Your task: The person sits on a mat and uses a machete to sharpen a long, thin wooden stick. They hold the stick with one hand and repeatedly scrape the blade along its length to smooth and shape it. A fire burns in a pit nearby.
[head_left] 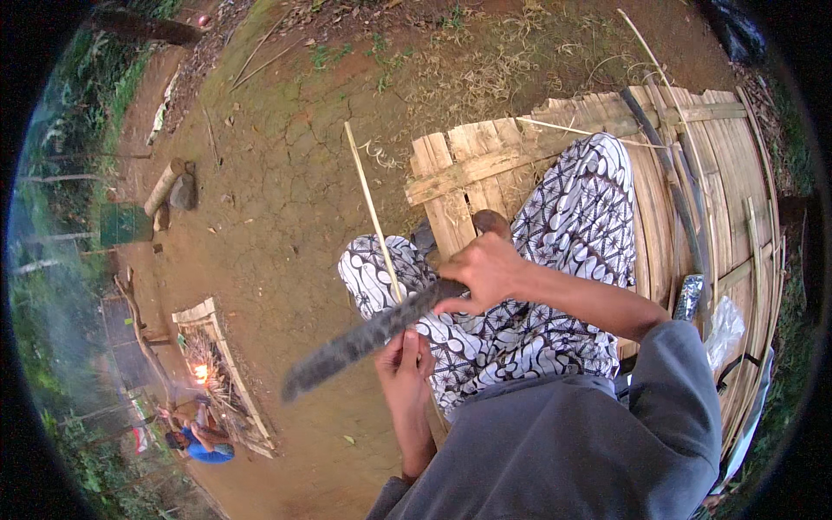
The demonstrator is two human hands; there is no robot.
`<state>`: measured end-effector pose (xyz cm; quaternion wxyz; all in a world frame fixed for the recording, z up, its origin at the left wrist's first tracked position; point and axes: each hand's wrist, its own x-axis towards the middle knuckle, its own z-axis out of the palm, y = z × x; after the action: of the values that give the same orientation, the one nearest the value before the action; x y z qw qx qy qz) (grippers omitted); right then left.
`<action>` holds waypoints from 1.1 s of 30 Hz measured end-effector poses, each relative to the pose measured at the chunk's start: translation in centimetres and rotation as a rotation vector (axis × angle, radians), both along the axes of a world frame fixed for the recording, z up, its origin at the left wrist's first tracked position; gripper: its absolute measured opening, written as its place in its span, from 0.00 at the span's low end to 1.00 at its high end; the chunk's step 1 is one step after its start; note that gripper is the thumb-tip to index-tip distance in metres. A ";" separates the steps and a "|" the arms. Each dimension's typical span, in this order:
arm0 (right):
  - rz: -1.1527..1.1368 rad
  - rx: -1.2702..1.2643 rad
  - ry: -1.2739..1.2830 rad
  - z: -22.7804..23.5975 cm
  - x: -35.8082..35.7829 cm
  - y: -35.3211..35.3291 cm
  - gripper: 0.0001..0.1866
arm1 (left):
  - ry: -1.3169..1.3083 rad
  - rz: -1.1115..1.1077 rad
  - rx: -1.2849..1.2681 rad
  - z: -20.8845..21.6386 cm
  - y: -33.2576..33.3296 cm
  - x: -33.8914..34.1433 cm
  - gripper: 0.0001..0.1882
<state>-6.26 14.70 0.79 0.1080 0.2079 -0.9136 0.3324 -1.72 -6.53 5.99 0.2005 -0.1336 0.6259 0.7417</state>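
My right hand [485, 270] is closed round a machete [347, 345] near its wooden handle [492, 224]. The dark, broad blade slants down to the left across my lap. Below the blade, my left hand [406, 368] pinches the near end of a thin pale bamboo strip [368, 204]. That strip passes under the blade and sticks out beyond my knee over the ground. Where blade and strip cross, I cannot tell whether they touch. Patterned black-and-white cloth [563, 225] covers my bent legs.
I sit on a slatted bamboo platform [451, 204] with strips and a dark pole [667, 165] lying on it. A clear plastic bag [726, 329] is at the right. Curly shavings [485, 74] litter the ground ahead. At left, a person in blue [204, 446] crouches by a fire [201, 373].
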 end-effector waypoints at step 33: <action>0.176 0.218 -0.046 3.9 1.5 -2.1 0.24 | -0.322 -0.159 0.146 -2.1 -0.3 0.9 0.16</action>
<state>-4.71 12.59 4.66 0.0344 0.2900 -0.9248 0.2439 -0.82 -6.84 3.88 0.3651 -0.1859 0.5386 0.7362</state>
